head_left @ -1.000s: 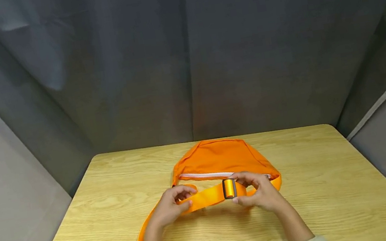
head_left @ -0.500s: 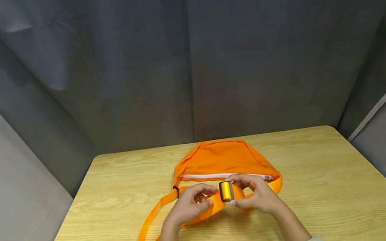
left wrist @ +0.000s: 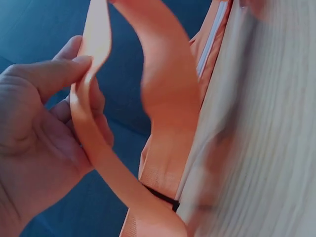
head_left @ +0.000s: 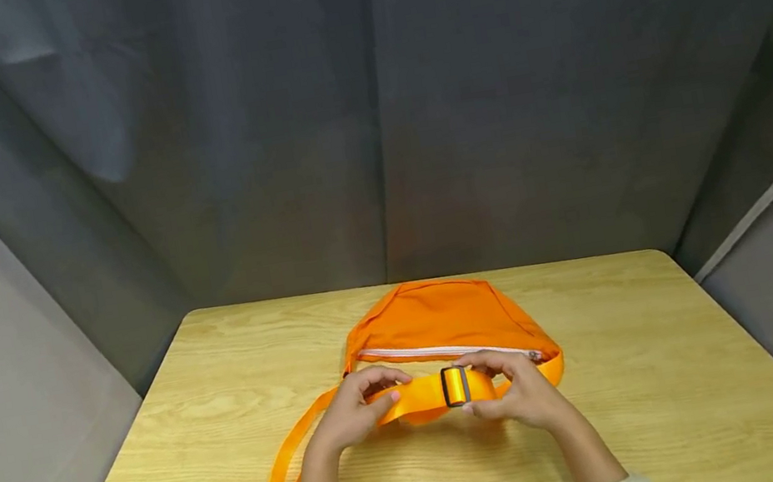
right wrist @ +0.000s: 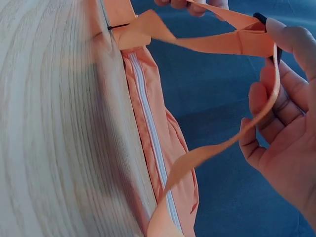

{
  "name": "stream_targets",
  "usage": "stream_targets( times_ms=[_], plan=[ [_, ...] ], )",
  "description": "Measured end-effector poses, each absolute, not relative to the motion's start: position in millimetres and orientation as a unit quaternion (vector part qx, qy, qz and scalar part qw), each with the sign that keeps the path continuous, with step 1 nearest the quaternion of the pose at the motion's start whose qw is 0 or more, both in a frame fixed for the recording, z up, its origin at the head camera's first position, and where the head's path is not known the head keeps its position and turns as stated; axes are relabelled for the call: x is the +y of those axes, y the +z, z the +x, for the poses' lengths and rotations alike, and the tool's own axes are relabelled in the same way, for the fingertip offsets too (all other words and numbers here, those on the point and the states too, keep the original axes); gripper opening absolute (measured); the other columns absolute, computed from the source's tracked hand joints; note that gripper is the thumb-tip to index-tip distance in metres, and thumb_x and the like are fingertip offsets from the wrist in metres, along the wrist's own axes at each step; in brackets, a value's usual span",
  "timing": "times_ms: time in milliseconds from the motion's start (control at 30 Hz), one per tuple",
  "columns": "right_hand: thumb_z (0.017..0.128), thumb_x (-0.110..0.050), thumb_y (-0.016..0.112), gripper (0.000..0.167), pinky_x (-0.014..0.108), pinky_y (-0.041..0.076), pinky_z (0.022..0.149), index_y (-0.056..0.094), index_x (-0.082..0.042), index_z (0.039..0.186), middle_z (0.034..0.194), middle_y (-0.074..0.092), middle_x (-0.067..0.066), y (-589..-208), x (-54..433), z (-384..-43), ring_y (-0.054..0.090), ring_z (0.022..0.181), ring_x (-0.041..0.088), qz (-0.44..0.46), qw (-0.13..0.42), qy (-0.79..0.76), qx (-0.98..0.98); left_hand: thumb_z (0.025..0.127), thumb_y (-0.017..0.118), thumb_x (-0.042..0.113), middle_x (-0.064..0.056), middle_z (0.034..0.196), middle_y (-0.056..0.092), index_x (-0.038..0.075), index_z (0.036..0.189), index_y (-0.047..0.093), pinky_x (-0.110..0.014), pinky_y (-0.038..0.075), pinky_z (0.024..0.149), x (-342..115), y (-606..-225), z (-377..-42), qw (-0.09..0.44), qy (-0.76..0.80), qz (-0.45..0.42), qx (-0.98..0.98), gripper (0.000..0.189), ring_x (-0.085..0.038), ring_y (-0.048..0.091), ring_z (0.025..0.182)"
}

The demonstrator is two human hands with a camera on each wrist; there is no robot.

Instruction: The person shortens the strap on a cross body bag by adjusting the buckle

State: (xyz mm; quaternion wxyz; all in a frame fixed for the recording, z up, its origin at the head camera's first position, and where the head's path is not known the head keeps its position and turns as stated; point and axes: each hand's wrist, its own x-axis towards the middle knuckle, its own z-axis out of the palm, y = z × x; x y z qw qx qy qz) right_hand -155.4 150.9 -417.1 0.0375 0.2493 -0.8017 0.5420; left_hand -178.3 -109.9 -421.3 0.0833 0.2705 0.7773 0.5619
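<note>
Keeping the webbing flat matters most: the left hand pinches the orange strap between thumb and fingers, while the right hand pinches the black slider buckle by its edge, with a short run of strap between the two hands. The orange bag lies just beyond both hands on the table, its white zip on the side nearest them. For good control, the right hand should bear on the buckle's frame alone, leaving the webbing free to slide over the bar, and the left hand would do best to move the strap in line with the slot, not at a slant. A slack loop sits to the left of the left hand, and the wrist views show the band curling near the fingers, so twisting seems the main risk; smoothing it first should help. Beyond the left hand, a thin black ring crosses the strap beside the bag; a hard tug could drag everything handward, so small, even pulls look wiser
</note>
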Motion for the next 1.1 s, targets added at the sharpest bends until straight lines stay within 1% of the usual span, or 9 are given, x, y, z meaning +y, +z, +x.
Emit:
stream_targets(
  times_ms=[100, 200, 367, 500, 567, 667, 767, 933, 1100],
  plan=[
    [0.067, 0.001, 0.079, 0.046, 0.034, 0.048, 0.069, 0.064, 0.002, 0.11, 0.105, 0.065, 0.011, -417, 151, -155, 0.054, 0.08, 0.026, 0.254, 0.036, 0.542, -0.8, 0.091, 0.055, -0.003, -0.01, 0.11, 0.062, 0.0, 0.109, 0.065, -0.025, 0.046, 0.071, -113, -418, -178, 0.091, 0.563, 0.265, 0.777, 0.021, -0.023, 0.053, 0.09],
    [0.067, 0.001, 0.079, 0.046, 0.034, 0.049, 0.069, 0.064, 0.002, 0.11, 0.107, 0.063, 0.012, -418, 152, -155, 0.054, 0.081, 0.026, 0.249, 0.034, 0.549, -0.797, 0.091, 0.055, -0.004, -0.011, 0.11, 0.062, -0.001, 0.109, 0.065, -0.026, 0.047, 0.074, -112, -417, -178, 0.093, 0.561, 0.264, 0.779, 0.021, -0.024, 0.053, 0.095],
    [0.07, 0.0, 0.079, 0.048, 0.037, 0.049, 0.071, 0.062, 0.002, 0.115, 0.106, 0.063, 0.012, -420, 152, -156, 0.054, 0.084, 0.027, 0.237, 0.024, 0.572, -0.784, 0.088, 0.058, -0.005, -0.01, 0.108, 0.062, 0.0, 0.109, 0.064, -0.033, 0.047, 0.076, -104, -429, -182, 0.055, 0.555, 0.281, 0.781, 0.023, -0.025, 0.055, 0.092],
    [0.071, -0.001, 0.078, 0.047, 0.037, 0.048, 0.073, 0.062, 0.001, 0.116, 0.106, 0.064, 0.01, -421, 152, -156, 0.054, 0.085, 0.025, 0.233, 0.026, 0.579, -0.781, 0.083, 0.069, 0.005, -0.003, 0.113, 0.061, 0.007, 0.116, 0.062, -0.038, 0.045, 0.083, -93, -447, -187, 0.033, 0.559, 0.29, 0.776, 0.034, -0.023, 0.055, 0.097],
    [0.072, -0.002, 0.078, 0.047, 0.037, 0.047, 0.074, 0.062, 0.001, 0.115, 0.106, 0.064, 0.01, -422, 151, -157, 0.055, 0.085, 0.024, 0.236, 0.027, 0.579, -0.78, 0.08, 0.075, 0.011, 0.001, 0.115, 0.06, 0.011, 0.118, 0.061, -0.037, 0.043, 0.087, -88, -450, -186, 0.028, 0.563, 0.293, 0.772, 0.041, -0.02, 0.054, 0.101],
    [0.072, -0.001, 0.078, 0.046, 0.037, 0.047, 0.075, 0.062, 0.002, 0.115, 0.109, 0.064, 0.011, -422, 149, -156, 0.055, 0.087, 0.023, 0.245, 0.025, 0.58, -0.777, 0.074, 0.08, 0.019, 0.004, 0.114, 0.06, 0.017, 0.117, 0.062, -0.036, 0.042, 0.089, -81, -453, -185, 0.027, 0.577, 0.29, 0.763, 0.047, -0.018, 0.053, 0.103],
    [0.072, 0.0, 0.077, 0.046, 0.037, 0.047, 0.076, 0.062, 0.003, 0.115, 0.11, 0.063, 0.012, -422, 149, -156, 0.056, 0.088, 0.025, 0.256, 0.023, 0.579, -0.774, 0.071, 0.083, 0.023, 0.005, 0.113, 0.061, 0.019, 0.116, 0.063, -0.035, 0.043, 0.089, -76, -453, -183, 0.028, 0.588, 0.287, 0.756, 0.049, -0.016, 0.053, 0.103],
    [0.072, -0.001, 0.078, 0.046, 0.039, 0.046, 0.078, 0.062, 0.003, 0.114, 0.112, 0.062, 0.012, -421, 149, -156, 0.056, 0.09, 0.024, 0.252, 0.025, 0.572, -0.78, 0.07, 0.083, 0.022, 0.008, 0.113, 0.061, 0.019, 0.117, 0.062, -0.034, 0.042, 0.091, -72, -452, -182, 0.037, 0.596, 0.277, 0.753, 0.051, -0.014, 0.053, 0.105],
    [0.071, -0.001, 0.078, 0.045, 0.039, 0.046, 0.079, 0.063, 0.003, 0.113, 0.112, 0.063, 0.012, -420, 148, -154, 0.055, 0.091, 0.024, 0.247, 0.021, 0.57, -0.784, 0.071, 0.082, 0.012, 0.004, 0.116, 0.061, 0.012, 0.119, 0.061, -0.037, 0.04, 0.094, -72, -445, -179, 0.045, 0.601, 0.277, 0.748, 0.052, -0.018, 0.053, 0.109]
  ],
)
